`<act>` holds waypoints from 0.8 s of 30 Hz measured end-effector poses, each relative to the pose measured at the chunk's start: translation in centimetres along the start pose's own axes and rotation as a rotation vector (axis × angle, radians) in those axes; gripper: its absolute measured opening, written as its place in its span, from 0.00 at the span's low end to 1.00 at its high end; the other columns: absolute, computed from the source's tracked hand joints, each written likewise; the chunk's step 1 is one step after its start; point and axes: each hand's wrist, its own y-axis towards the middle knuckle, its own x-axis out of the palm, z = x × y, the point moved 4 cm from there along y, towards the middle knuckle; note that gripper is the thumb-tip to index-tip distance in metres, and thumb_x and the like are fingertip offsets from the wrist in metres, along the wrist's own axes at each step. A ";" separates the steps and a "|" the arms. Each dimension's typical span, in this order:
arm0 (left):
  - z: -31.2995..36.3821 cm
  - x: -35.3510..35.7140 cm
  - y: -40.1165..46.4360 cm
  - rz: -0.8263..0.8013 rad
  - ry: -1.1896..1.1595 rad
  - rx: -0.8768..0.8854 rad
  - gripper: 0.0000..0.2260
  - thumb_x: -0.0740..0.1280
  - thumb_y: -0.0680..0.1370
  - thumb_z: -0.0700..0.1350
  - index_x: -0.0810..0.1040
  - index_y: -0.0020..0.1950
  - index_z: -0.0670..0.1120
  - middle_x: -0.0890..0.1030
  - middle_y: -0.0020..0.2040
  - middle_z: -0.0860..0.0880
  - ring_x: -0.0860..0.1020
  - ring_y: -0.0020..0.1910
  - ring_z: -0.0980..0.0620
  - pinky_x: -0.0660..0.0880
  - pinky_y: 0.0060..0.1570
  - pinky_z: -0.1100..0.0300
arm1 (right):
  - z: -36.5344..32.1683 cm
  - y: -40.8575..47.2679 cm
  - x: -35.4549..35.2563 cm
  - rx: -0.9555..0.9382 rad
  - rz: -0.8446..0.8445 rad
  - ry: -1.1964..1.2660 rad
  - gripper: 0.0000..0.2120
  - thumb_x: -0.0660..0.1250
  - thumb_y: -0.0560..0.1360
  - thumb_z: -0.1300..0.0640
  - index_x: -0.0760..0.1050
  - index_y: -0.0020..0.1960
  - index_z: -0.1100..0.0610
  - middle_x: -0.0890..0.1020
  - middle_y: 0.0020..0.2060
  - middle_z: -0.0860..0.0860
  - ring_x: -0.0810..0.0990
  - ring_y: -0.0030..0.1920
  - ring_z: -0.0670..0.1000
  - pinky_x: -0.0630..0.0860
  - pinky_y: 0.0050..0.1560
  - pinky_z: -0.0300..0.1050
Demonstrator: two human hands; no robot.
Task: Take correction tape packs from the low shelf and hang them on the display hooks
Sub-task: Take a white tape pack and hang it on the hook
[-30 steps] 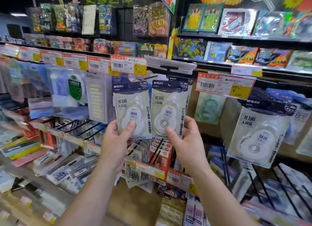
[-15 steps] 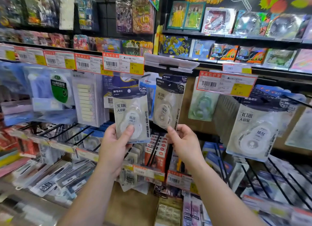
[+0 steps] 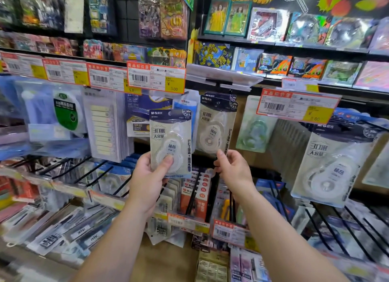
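Pack [image 3: 171, 141] pinched in left hand [image 3: 147, 176], unhung. Hung pack [image 3: 216, 126] at 1 o'clock, bottom edge pinched by right hand [image 3: 232, 170]. Est. two hung there; low-shelf stock unseen.

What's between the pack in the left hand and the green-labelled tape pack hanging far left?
Head view: a hanging pack of pale sticky index tabs sits between the held correction tape pack in the left hand and the green-labelled pack.

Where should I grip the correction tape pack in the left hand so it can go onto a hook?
Probably the lower half of the correction tape pack, from below and the left, as the left hand holds it: thumb on the blister, fingers behind. The pack stands upright, so its dark header stays free for the hook.
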 end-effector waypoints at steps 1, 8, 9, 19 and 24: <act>-0.1 0.0 0.1 -0.001 -0.001 -0.006 0.19 0.71 0.70 0.52 0.77 0.59 0.50 0.86 0.53 0.50 0.84 0.53 0.51 0.77 0.49 0.55 | 0.1 0.4 0.0 -0.001 0.007 -0.003 0.16 0.61 0.80 0.44 0.75 0.56 0.56 0.83 0.44 0.49 0.83 0.44 0.49 0.80 0.50 0.51; -1.0 -0.1 1.4 -0.001 0.004 -0.023 0.23 0.73 0.67 0.55 0.76 0.60 0.50 0.85 0.54 0.49 0.83 0.55 0.48 0.78 0.56 0.47 | 0.9 3.3 0.2 0.052 0.032 0.008 0.21 0.61 0.81 0.44 0.71 0.67 0.58 0.83 0.45 0.49 0.83 0.44 0.47 0.79 0.45 0.44; -1.1 0.0 1.6 -0.003 -0.003 -0.021 0.23 0.73 0.67 0.54 0.77 0.59 0.49 0.85 0.54 0.49 0.83 0.55 0.48 0.78 0.57 0.47 | 1.0 3.7 0.3 0.051 0.031 0.002 0.22 0.60 0.81 0.44 0.70 0.67 0.58 0.83 0.45 0.49 0.83 0.44 0.46 0.80 0.48 0.47; -1.4 0.5 2.0 -0.008 -0.009 -0.028 0.21 0.72 0.68 0.51 0.77 0.60 0.49 0.86 0.52 0.51 0.84 0.52 0.51 0.78 0.54 0.52 | 1.3 5.4 0.4 0.050 0.028 0.076 0.20 0.59 0.82 0.44 0.71 0.65 0.57 0.82 0.44 0.51 0.82 0.41 0.47 0.79 0.52 0.50; -1.2 0.8 1.7 -0.023 0.002 -0.033 0.24 0.72 0.68 0.53 0.76 0.62 0.48 0.86 0.53 0.50 0.84 0.52 0.50 0.78 0.52 0.52 | 1.6 5.2 0.3 0.080 0.028 0.075 0.22 0.59 0.81 0.44 0.70 0.68 0.58 0.82 0.45 0.51 0.82 0.40 0.46 0.78 0.45 0.44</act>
